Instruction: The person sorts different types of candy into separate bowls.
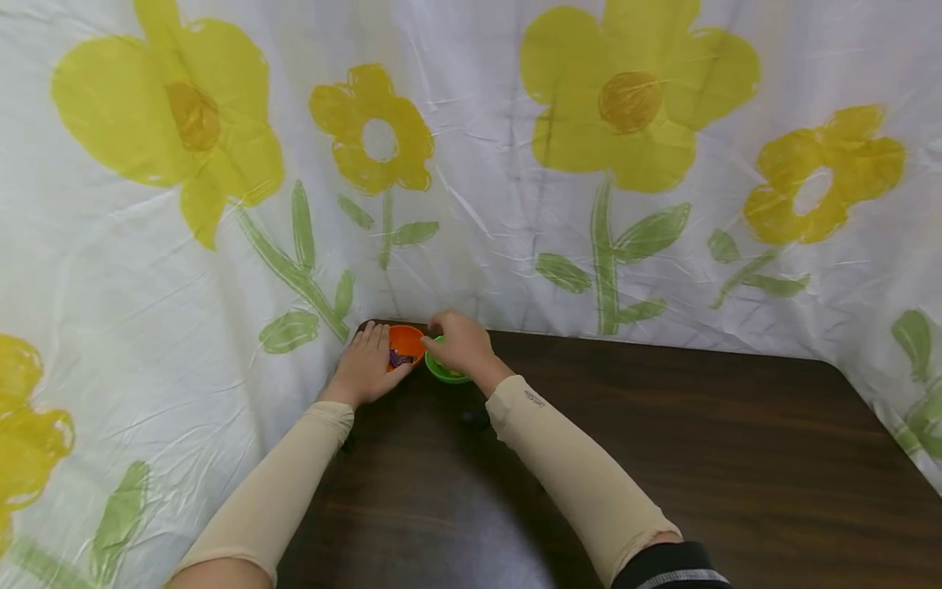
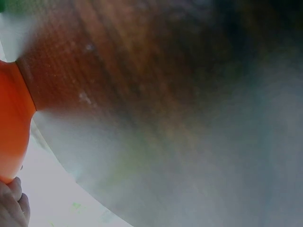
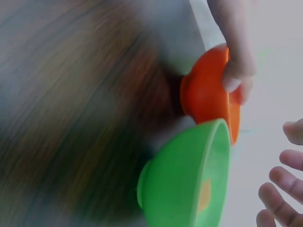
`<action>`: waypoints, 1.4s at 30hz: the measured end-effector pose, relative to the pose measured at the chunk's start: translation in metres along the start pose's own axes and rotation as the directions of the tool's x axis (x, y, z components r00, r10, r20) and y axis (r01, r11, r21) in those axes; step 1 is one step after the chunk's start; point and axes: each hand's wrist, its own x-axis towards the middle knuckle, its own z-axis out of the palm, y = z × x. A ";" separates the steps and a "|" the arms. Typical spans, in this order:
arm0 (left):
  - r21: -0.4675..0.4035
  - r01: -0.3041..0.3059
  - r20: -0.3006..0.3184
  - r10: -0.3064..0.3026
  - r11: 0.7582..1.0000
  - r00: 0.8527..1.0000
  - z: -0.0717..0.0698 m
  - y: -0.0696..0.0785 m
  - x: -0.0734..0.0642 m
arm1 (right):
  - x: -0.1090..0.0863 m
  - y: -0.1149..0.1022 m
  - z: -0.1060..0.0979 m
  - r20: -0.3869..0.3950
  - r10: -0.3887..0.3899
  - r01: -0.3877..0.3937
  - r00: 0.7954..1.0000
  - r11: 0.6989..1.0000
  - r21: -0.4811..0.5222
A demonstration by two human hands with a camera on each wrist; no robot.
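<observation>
An orange bowl (image 1: 407, 337) stands at the table's far left corner, with small purple pieces (image 1: 398, 358) inside. My left hand (image 1: 365, 364) lies along its left side, fingers straight; in the right wrist view the thumb (image 3: 233, 81) touches the bowl near the rim. Close beside it on the right is a green bowl (image 1: 446, 376), with something yellow-orange (image 3: 205, 195) inside. Over the green bowl hovers my right hand (image 1: 462, 343). Its fingers (image 3: 279, 203) are spread and loosely bent in the right wrist view, and no object shows between them.
The dark wood-grain table (image 1: 625, 458) stretches to the right and toward me. A white curtain (image 1: 486, 245) with yellow flowers hangs along the far and left edges, close behind the bowls. A small dark object (image 1: 476, 419) shows beneath my right wrist.
</observation>
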 end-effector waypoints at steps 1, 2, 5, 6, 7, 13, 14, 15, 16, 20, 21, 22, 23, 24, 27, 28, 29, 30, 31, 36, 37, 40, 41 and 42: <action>0.000 0.001 0.001 -0.001 1.000 1.000 0.000 0.000 0.000 | -0.002 0.002 -0.002 0.004 -0.004 0.004 1.000 1.000 0.001; -0.001 0.001 0.002 -0.001 1.000 1.000 0.001 0.000 0.000 | -0.005 0.004 -0.003 0.007 -0.012 0.012 1.000 1.000 -0.003; -0.006 0.003 0.005 -0.003 1.000 1.000 0.001 0.001 -0.001 | -0.012 0.012 -0.007 0.017 -0.031 0.031 0.999 0.999 -0.019; -0.007 0.005 0.007 -0.005 1.000 1.000 0.002 0.001 -0.001 | -0.014 0.014 -0.008 0.018 -0.040 0.040 0.999 0.999 -0.022; -0.005 0.009 0.009 -0.009 1.000 1.000 0.002 0.000 -0.001 | -0.017 0.017 -0.010 0.019 -0.045 0.046 0.999 0.999 -0.026; -0.008 0.025 0.028 -0.025 1.000 0.999 0.002 0.000 0.000 | -0.036 0.036 -0.017 0.001 -0.062 0.062 0.998 0.996 -0.057; -0.007 0.023 0.028 -0.023 1.000 0.999 0.002 0.000 0.000 | -0.039 0.039 -0.018 -0.002 -0.064 0.064 0.998 0.996 -0.061; -0.006 0.023 0.028 -0.023 1.000 0.999 0.002 0.000 0.000 | -0.043 0.043 -0.019 -0.004 -0.068 0.067 0.998 0.995 -0.067; -0.004 0.022 0.027 -0.022 1.000 0.999 0.001 0.001 0.000 | -0.047 0.046 -0.019 -0.006 -0.072 0.071 0.997 0.995 -0.073; 0.002 0.020 0.020 -0.020 1.000 1.000 0.000 0.001 -0.001 | -0.063 0.058 -0.023 -0.017 -0.097 0.095 0.995 0.992 -0.083; 0.001 0.022 0.020 -0.022 1.000 1.000 0.000 0.002 -0.001 | -0.068 0.060 -0.024 -0.021 -0.104 0.102 0.994 0.991 -0.083; 0.001 0.021 0.019 -0.021 1.000 1.000 -0.001 0.002 -0.001 | -0.072 0.063 -0.026 -0.025 -0.112 0.109 0.993 0.990 -0.084; 0.002 0.021 0.018 -0.021 1.000 1.000 -0.001 0.002 -0.001 | -0.077 0.065 -0.027 -0.028 -0.117 0.114 0.993 0.990 -0.083; 0.003 0.021 0.018 -0.021 1.000 1.000 -0.001 0.002 -0.001 | -0.081 0.067 -0.028 -0.030 -0.119 0.117 0.992 0.990 -0.084; 0.002 0.020 0.018 -0.020 1.000 1.000 -0.002 0.003 -0.001 | -0.096 0.074 -0.032 -0.018 -0.124 0.123 0.992 0.989 -0.080; 0.004 0.018 0.016 -0.018 1.000 1.000 -0.002 0.003 -0.001 | -0.101 0.076 -0.034 -0.008 -0.127 0.126 0.992 0.989 -0.075; 0.005 0.016 0.016 -0.016 1.000 1.000 -0.002 0.004 -0.001 | -0.106 0.079 -0.035 0.002 -0.131 0.130 0.991 0.989 -0.070; 0.004 0.016 0.018 -0.016 1.000 1.000 -0.002 0.004 -0.001 | -0.111 0.081 -0.036 0.014 -0.137 0.138 0.990 0.988 -0.067; 0.002 0.016 0.019 -0.016 1.000 1.000 -0.002 0.004 -0.001 | -0.116 0.083 -0.037 0.027 -0.144 0.145 0.989 0.988 -0.060; 0.000 0.018 0.018 -0.018 1.000 1.000 -0.002 0.003 -0.003 | -0.139 0.092 -0.043 0.079 -0.207 0.213 0.975 0.975 -0.067; 0.000 0.018 0.016 -0.018 1.000 1.000 -0.002 0.003 -0.003 | -0.143 0.094 -0.044 0.087 -0.215 0.221 0.973 0.973 -0.070; -0.003 0.020 0.021 -0.020 1.000 1.000 -0.002 0.003 -0.003 | -0.153 0.102 -0.045 0.106 -0.230 0.239 0.967 0.968 -0.077; -0.005 0.021 0.022 -0.021 1.000 1.000 -0.002 0.003 -0.003 | -0.157 0.105 -0.045 0.119 -0.234 0.244 0.965 0.967 -0.073; -0.007 0.021 0.021 -0.021 1.000 1.000 -0.002 0.004 -0.003 | -0.161 0.109 -0.045 0.137 -0.236 0.246 0.962 0.967 -0.065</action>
